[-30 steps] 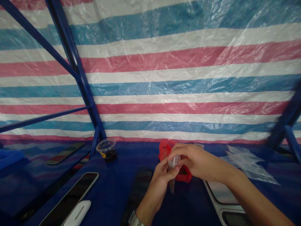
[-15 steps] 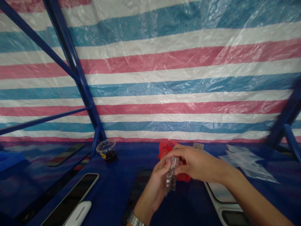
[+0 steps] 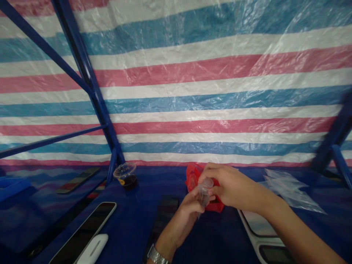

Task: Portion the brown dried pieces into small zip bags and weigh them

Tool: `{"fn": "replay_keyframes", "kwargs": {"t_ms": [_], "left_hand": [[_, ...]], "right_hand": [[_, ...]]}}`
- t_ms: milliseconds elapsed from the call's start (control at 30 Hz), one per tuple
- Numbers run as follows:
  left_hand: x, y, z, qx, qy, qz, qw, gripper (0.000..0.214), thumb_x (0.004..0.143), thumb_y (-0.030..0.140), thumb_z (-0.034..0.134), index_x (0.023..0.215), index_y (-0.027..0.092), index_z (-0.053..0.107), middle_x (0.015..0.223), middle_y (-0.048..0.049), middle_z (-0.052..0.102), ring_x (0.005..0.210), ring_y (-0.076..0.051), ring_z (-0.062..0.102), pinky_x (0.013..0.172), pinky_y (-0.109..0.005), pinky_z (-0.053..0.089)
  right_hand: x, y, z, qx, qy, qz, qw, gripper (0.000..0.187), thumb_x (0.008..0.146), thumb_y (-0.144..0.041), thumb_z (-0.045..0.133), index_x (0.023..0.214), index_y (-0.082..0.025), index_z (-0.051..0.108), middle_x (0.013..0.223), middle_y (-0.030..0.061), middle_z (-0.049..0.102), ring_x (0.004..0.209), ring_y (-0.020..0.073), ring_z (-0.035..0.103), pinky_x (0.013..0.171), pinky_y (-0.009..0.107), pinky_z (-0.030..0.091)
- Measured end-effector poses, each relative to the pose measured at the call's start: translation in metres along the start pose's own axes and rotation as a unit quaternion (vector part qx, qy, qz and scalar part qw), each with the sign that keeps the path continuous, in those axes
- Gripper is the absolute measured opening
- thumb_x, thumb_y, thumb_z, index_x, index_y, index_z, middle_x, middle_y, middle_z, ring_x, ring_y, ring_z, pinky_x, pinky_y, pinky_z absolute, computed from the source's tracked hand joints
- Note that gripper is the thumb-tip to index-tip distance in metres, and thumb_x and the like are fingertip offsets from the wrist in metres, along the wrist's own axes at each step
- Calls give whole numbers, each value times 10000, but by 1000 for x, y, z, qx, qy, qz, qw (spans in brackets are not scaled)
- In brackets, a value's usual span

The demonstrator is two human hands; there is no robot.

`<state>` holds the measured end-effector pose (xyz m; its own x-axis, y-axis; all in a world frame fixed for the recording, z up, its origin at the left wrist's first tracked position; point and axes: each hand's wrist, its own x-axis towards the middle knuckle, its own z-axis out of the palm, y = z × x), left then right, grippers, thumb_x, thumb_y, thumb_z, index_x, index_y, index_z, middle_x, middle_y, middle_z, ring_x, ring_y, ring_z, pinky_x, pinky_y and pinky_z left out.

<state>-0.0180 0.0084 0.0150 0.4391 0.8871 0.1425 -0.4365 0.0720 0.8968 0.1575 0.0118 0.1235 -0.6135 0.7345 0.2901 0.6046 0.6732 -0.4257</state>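
Observation:
Both my hands meet over the blue table (image 3: 132, 227), pinching a small clear plastic bag (image 3: 204, 191) with something small inside. My left hand (image 3: 189, 207) grips the bag from below, fingers closed on it. My right hand (image 3: 228, 187) holds its top from above, thumb and fingers pinched. Right behind the hands lies a red plastic bag (image 3: 194, 178), partly hidden by them.
A lidded clear cup with dark liquid (image 3: 125, 175) stands at the back left by a blue frame post (image 3: 110, 146). A phone (image 3: 82, 234) and a white device (image 3: 92, 249) lie at the front left. Clear bags (image 3: 288, 189) lie at the right; a white scale (image 3: 264, 234) sits under my right arm.
The small bag hung lower half a second ago; it is now bunched up tighter between both hands, and my left hand has dropped slightly.

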Motion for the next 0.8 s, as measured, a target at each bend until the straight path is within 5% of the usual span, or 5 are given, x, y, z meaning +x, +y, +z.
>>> {"fn": "replay_keyframes", "kwargs": {"t_ms": [267,433,533,633,800], "left_hand": [[-9,7,5,87,30,-12,996,426,795,531,885,996,173,772,872,-21,703,851,-180,659,868,-309,501],[-3,-2,-3,155,92,4,984,543,806,688,789,928,164,711,754,2,642,663,-148,610,682,-284,481],[0,-6,-8,182,148,22,972,457,812,596,793,970,177,702,756,14,642,657,-150,600,671,-282,464],[3,-10,-12,227,219,48,948,288,788,437,794,900,192,690,725,35,611,665,-152,556,656,-270,416],[10,-22,-15,298,309,66,901,190,732,217,769,651,219,597,644,45,554,657,-161,506,640,-270,346]], "right_hand": [[0,10,0,124,-34,51,990,273,810,-59,685,998,-241,766,940,-7,783,826,180,708,718,275,492],[1,25,-2,123,26,54,991,208,861,-153,720,1051,-229,760,1018,24,804,911,204,725,822,299,514],[3,33,5,-11,45,86,995,240,878,-110,666,1077,-221,742,1096,55,802,1000,232,724,870,319,487],[7,40,23,-148,-11,144,978,329,877,-63,629,1163,-204,712,1136,86,804,1075,266,733,876,331,484],[17,50,51,-214,-57,166,961,467,836,-12,671,1282,-145,701,1306,165,760,1283,325,652,1027,381,470]]}}
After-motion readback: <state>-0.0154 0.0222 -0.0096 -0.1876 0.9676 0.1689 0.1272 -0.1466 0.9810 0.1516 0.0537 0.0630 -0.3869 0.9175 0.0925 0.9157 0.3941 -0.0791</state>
